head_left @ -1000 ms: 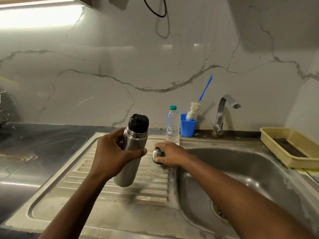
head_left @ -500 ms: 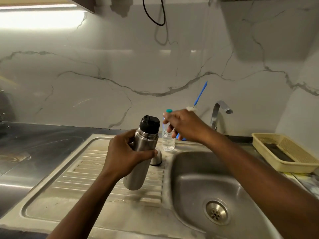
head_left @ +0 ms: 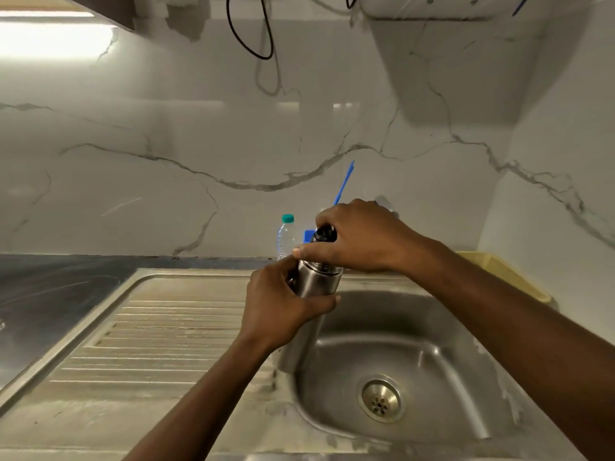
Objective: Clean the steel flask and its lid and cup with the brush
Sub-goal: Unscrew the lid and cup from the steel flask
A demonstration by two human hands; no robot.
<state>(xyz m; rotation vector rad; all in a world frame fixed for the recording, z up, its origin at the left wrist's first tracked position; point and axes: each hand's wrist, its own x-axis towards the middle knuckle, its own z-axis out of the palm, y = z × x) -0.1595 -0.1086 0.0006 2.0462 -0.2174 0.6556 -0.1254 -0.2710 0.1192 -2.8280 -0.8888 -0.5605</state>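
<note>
The steel flask (head_left: 317,281) is being held over the sink (head_left: 432,327), the left hand (head_left: 276,307) wrapped round its body. The lid (head_left: 325,233) is being gripped from above by the right hand (head_left: 356,241); fingers curled over it.

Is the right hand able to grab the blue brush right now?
Probably not right away: the right hand grips the black lid of the flask. The brush stands just behind it with nothing in between, so once it lets go, the reach looks easy.
</note>
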